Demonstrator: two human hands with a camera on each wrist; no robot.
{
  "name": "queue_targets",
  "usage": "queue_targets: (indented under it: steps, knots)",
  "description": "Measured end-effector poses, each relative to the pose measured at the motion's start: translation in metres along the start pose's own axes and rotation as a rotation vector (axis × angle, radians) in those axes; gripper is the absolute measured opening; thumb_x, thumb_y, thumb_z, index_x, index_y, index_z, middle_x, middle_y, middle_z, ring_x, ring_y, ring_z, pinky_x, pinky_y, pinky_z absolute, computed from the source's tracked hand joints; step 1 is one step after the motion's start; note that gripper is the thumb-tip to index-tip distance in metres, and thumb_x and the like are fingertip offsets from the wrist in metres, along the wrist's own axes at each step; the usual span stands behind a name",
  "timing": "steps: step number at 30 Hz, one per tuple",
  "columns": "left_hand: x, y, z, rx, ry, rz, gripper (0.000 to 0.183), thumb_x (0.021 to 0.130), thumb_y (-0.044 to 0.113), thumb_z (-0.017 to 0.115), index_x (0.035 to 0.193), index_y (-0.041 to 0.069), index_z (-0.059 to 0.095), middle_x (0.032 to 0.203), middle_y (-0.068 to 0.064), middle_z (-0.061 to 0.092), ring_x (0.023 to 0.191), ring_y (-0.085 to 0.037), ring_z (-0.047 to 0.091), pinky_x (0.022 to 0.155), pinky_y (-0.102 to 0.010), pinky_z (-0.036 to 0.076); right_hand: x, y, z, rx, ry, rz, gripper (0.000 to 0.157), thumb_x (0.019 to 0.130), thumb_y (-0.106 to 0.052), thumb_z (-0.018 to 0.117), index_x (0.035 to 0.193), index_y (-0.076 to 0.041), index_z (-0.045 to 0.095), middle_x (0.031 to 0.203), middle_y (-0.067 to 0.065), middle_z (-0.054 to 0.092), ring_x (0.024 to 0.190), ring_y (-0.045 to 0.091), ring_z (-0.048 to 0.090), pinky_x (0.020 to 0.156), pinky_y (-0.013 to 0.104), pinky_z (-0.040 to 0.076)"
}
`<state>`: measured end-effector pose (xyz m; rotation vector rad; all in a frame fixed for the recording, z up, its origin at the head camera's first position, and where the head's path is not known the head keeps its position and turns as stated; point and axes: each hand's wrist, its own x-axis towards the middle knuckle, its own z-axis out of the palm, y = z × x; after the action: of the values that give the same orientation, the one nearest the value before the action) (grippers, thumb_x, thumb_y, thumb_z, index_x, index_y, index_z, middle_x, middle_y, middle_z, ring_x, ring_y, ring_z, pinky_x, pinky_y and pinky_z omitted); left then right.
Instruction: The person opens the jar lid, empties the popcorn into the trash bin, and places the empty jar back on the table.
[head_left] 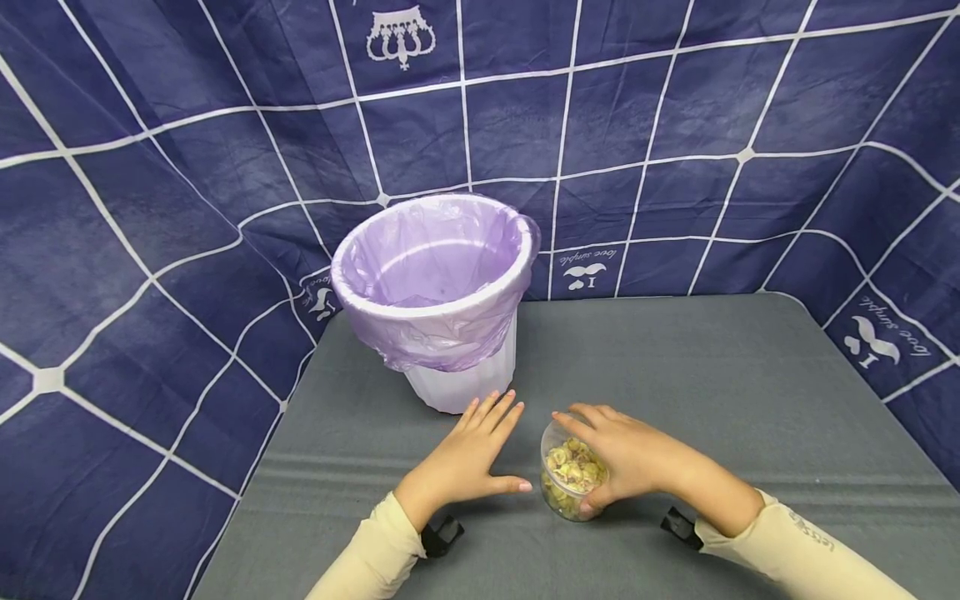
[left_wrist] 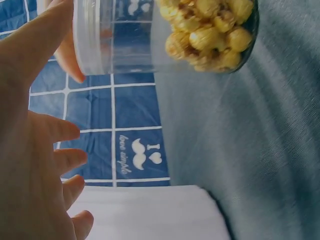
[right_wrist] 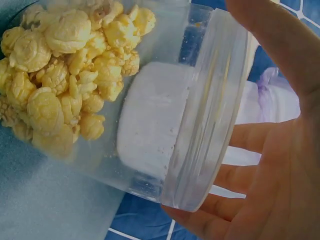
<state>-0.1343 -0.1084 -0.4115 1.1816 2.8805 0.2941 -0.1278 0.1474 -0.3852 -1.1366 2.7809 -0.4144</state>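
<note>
Looks like a small fabric-screened corner; cannot say for sure whether in a home or a studio. Hung at the back and along both sides with dark blue cloth (head_left: 618, 112), printed with white grid lines, a crown (head_left: 401, 46), moustaches (left_wrist: 138, 146) and the words "love simple" (more household décor than lab or workshop fittings). Laid below with a smooth grey surface (head_left: 712, 383), reaching back to the cloth. Furnished with a white bin (head_left: 467, 385) of the home kind, lined with a thin purple bag (head_left: 442, 340).
</note>
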Motion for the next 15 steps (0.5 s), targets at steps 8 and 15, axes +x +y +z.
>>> queue_targets:
  steps: [8, 15]
  knots:
    - [0.002, 0.005, 0.012, -0.056, 0.018, 0.018, 0.104, 0.071, 0.072, 0.047, 0.143, 0.006, 0.013, 0.148, -0.009, 0.01, 0.135, -0.021, 0.001, 0.106, -0.042, 0.009, -0.002, 0.0, -0.001, -0.014, 0.08, -0.025, 0.1, 0.055, -0.052, 0.077, 0.137, -0.011, 0.036, 0.126, 0.013, 0.041, 0.105, 0.028, 0.047, 0.078, 0.043, 0.046]
    - [0.004, 0.011, 0.016, -0.12, 0.108, 0.014, 0.111, 0.064, 0.072, 0.054, 0.142, 0.002, 0.016, 0.147, -0.01, 0.016, 0.134, -0.02, 0.01, 0.105, -0.041, 0.016, -0.002, 0.001, -0.004, 0.039, 0.132, -0.018, 0.108, 0.055, -0.046, 0.078, 0.142, -0.013, 0.024, 0.127, 0.012, 0.035, 0.106, 0.026, 0.044, 0.074, 0.037, 0.048]
